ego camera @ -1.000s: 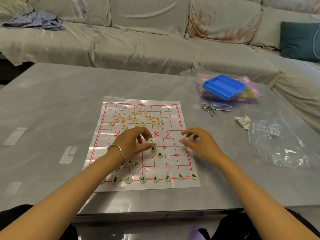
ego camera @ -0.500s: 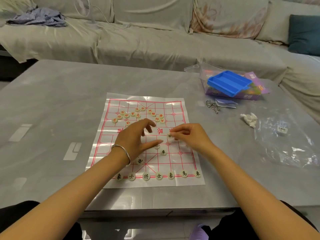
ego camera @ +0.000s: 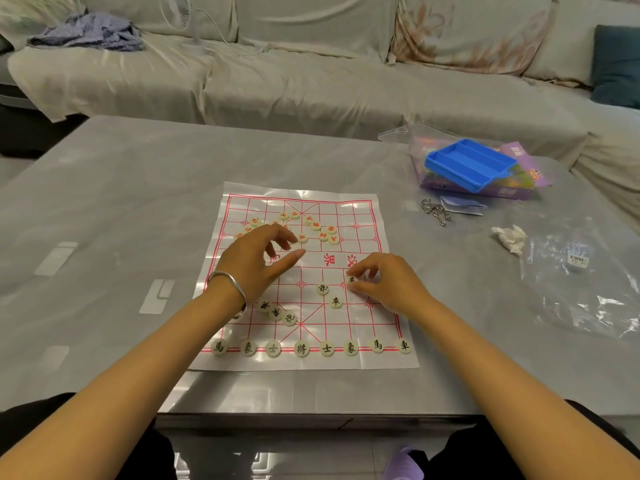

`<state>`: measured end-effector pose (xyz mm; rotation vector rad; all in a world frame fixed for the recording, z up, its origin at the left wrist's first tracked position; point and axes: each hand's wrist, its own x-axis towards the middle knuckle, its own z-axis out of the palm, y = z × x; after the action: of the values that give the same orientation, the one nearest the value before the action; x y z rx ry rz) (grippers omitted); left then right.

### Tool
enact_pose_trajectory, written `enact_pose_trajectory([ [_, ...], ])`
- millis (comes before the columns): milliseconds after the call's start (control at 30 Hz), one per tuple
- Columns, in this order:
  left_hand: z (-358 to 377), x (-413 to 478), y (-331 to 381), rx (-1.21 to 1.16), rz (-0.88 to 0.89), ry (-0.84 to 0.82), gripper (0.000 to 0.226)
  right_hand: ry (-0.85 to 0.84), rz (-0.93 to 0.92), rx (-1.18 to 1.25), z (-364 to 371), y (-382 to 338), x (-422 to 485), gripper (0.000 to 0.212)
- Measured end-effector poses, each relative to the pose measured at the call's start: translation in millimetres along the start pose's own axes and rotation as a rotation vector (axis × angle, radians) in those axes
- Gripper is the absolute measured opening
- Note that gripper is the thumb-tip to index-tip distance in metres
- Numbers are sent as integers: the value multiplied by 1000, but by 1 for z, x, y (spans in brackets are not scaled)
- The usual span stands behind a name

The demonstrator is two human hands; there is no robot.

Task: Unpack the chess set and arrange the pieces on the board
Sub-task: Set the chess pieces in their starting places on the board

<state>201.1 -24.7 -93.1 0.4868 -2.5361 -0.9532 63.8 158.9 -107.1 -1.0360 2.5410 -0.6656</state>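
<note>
A plastic Chinese chess board sheet (ego camera: pixel 377 355) with a red grid lies on the grey table. Several black-lettered round pieces (ego camera: pixel 301 349) line its near edge, and a few more black pieces (ego camera: pixel 322 289) lie loose in the near half. A loose cluster of red-lettered pieces (ego camera: pixel 323 233) sits in the far half. My right hand (ego camera: pixel 388 284) pinches a black-lettered piece (ego camera: pixel 351 279) between thumb and fingers on the right side of the board. My left hand (ego camera: pixel 258 259), with a silver bangle on the wrist, hovers over the board's middle with relaxed fingers and holds nothing.
A blue tray (ego camera: pixel 469 164) rests on a purple box (ego camera: pixel 519 192) at the table's far right. Metal ring puzzles (ego camera: pixel 436 211), a crumpled tissue (ego camera: pixel 509 237) and a clear plastic bag (ego camera: pixel 581 289) lie on the right. A covered sofa (ego camera: pixel 311 74) runs behind the table.
My right hand moved left onto the board, pinched a black piece and carried it right. My left hand let go of the piece near the centre and lifted toward the red cluster.
</note>
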Motion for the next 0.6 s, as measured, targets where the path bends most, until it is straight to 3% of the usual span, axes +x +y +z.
enact_pose_trajectory([
  [600, 6, -6, -2, 3, -81, -158, 20, 7, -103, -47, 23, -22, 4, 32],
])
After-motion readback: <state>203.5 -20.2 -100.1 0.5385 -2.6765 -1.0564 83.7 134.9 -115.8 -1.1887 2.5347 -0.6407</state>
